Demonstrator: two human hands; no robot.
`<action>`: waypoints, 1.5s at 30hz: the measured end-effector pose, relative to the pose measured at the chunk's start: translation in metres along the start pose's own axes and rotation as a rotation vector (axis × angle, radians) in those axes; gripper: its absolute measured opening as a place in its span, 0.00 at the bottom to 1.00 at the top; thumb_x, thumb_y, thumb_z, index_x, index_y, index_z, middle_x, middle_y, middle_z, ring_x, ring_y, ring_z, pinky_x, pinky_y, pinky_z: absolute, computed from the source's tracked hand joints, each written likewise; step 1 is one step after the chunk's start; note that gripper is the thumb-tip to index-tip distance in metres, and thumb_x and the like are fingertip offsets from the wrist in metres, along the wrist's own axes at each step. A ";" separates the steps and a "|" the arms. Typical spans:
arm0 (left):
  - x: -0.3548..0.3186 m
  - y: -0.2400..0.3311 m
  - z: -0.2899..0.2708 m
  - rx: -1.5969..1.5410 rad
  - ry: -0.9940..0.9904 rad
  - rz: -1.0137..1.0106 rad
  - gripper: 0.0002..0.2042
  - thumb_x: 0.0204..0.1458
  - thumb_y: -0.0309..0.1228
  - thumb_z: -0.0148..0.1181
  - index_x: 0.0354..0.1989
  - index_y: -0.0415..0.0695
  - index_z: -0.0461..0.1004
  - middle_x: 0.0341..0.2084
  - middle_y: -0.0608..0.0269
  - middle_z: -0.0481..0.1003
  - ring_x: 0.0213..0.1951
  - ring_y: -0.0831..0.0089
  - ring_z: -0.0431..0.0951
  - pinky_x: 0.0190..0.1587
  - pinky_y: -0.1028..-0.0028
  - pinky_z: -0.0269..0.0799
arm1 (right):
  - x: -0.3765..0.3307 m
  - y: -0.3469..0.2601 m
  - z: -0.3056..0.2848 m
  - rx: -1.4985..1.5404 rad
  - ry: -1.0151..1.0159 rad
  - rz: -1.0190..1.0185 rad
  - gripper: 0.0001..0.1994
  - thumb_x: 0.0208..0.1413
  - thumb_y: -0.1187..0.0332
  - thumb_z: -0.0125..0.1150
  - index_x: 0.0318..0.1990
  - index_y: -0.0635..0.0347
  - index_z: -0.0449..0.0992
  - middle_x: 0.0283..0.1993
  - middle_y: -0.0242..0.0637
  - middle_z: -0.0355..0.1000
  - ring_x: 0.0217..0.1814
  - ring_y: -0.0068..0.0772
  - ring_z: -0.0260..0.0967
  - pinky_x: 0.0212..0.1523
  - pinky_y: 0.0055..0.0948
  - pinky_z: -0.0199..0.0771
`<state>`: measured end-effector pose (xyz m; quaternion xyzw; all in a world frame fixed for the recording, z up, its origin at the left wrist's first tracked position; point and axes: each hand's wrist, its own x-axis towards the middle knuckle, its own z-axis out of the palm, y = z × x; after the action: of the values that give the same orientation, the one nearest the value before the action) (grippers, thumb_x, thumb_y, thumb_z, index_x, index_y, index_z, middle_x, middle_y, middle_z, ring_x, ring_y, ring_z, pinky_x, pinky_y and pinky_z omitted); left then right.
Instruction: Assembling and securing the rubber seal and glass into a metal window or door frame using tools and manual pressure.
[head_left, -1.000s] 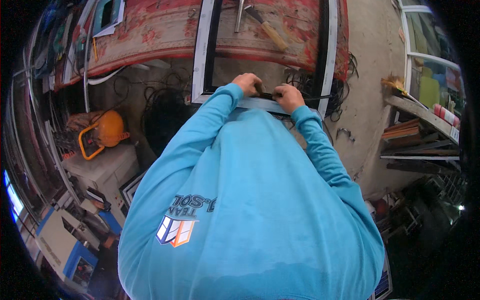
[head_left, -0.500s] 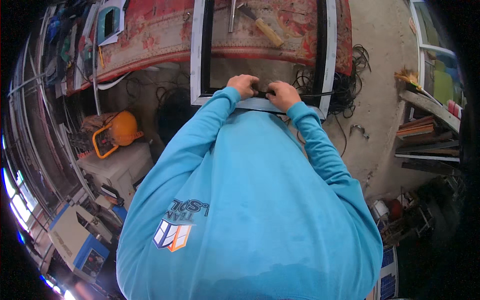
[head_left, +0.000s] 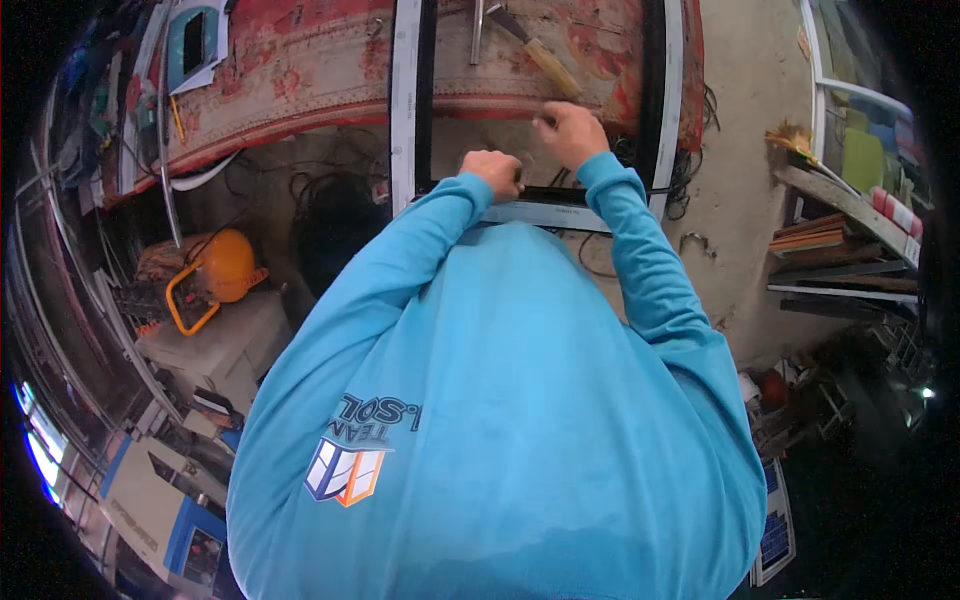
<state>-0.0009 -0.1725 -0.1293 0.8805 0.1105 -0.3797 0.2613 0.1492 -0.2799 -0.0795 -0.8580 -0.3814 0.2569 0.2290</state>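
Note:
A rectangular window frame [head_left: 403, 110], white-filmed outside and black along its inner edge, lies with its near end against my body. Its near bar [head_left: 560, 215] runs just below my hands. My left hand [head_left: 495, 175] is closed over that bar's inner edge; whatever its fingers grip is hidden. Raised above the frame's opening, my right hand [head_left: 572, 133] has curled fingers, and I cannot make out anything in them. A thin black rubber strip [head_left: 655, 190] crosses the near right corner. Beyond the hands lie a wooden-handled tool [head_left: 552, 66] and a metal rod [head_left: 477, 35].
The frame rests over a table with a red patterned cloth [head_left: 300, 95]. Coiled black cord [head_left: 685, 180] hangs at the right. An orange machine [head_left: 225, 265] stands on a cabinet at left. Stacked boards [head_left: 820, 240] lie at the right, with a metal clamp-like piece [head_left: 697, 243] on the floor.
My right hand has lifted from the near bar and moved away from my body over the opening. The left hand stays near the bar. The whole view has shifted slightly.

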 end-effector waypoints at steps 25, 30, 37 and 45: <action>0.044 -0.074 -0.030 -0.520 0.007 0.343 0.17 0.51 0.31 0.62 0.50 0.45 0.83 0.47 0.48 0.81 0.52 0.53 0.80 0.57 0.60 0.74 | -0.083 -0.002 -0.060 0.212 0.031 0.539 0.29 0.58 0.48 0.66 0.54 0.66 0.71 0.44 0.53 0.77 0.43 0.49 0.77 0.43 0.42 0.75; 0.104 -0.038 -0.027 -0.550 -0.203 0.517 0.17 0.55 0.40 0.67 0.50 0.45 0.83 0.47 0.53 0.82 0.48 0.58 0.82 0.55 0.61 0.75 | -0.157 -0.066 -0.100 0.021 -0.201 0.681 0.22 0.56 0.55 0.67 0.53 0.60 0.79 0.38 0.50 0.78 0.39 0.48 0.78 0.39 0.41 0.76; 0.139 0.007 -0.020 -0.674 -0.728 0.430 0.22 0.56 0.48 0.69 0.55 0.48 0.82 0.51 0.58 0.81 0.52 0.61 0.81 0.55 0.60 0.77 | -0.128 -0.113 -0.088 -0.199 -0.323 0.587 0.23 0.55 0.64 0.66 0.60 0.47 0.78 0.39 0.52 0.78 0.43 0.56 0.76 0.45 0.45 0.76; 0.157 0.014 0.008 -0.736 -0.955 0.594 0.24 0.54 0.45 0.71 0.59 0.54 0.79 0.60 0.57 0.75 0.62 0.57 0.72 0.66 0.51 0.67 | -0.100 -0.126 -0.087 -0.251 -0.419 0.672 0.24 0.55 0.64 0.65 0.61 0.45 0.77 0.38 0.51 0.77 0.42 0.57 0.76 0.43 0.48 0.75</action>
<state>0.1078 -0.1889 -0.2425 0.4624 -0.1419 -0.5770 0.6581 0.0774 -0.2982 0.0880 -0.8852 -0.1467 0.4379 -0.0566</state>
